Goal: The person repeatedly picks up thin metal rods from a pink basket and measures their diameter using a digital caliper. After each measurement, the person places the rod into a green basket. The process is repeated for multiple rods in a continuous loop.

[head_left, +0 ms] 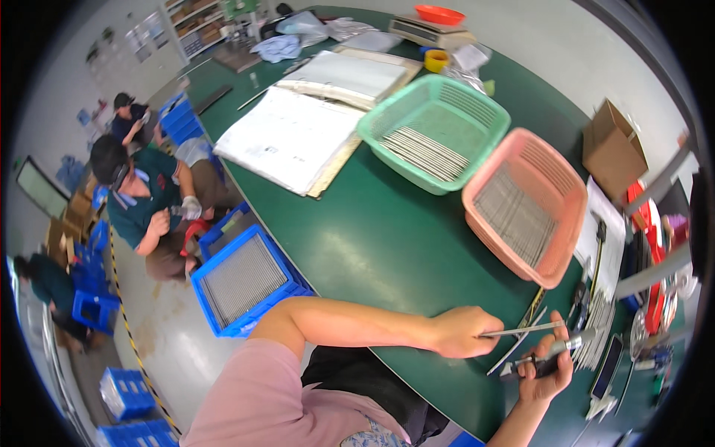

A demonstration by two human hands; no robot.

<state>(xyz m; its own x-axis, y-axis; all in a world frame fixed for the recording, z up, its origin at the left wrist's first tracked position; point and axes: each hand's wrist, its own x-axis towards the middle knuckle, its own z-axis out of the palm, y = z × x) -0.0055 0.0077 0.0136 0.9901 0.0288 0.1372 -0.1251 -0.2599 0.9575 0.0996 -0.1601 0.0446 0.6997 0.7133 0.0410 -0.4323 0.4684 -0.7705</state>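
My left hand (463,333) is closed around one end of a thin metal rod (525,328), which points right across the green table. The rod's far end reaches the raised fingertips of my right hand (550,376). That hand is curled around a slim tool (570,343) with a pale grey cylindrical body and a dark part in the palm; its exact kind is unclear. Beneath my hands, another thin strip (514,344) lies on the table. More thin rods (595,331) are bunched just right of my right hand.
A pink basket (484,231) and a green basket (376,141), both holding rods, stand beyond my hands. An open binder (287,138) lies left. A blue crate (216,313) of rods sits beside the table, near a seated co-worker (153,197). A cardboard box (614,149) stands right.
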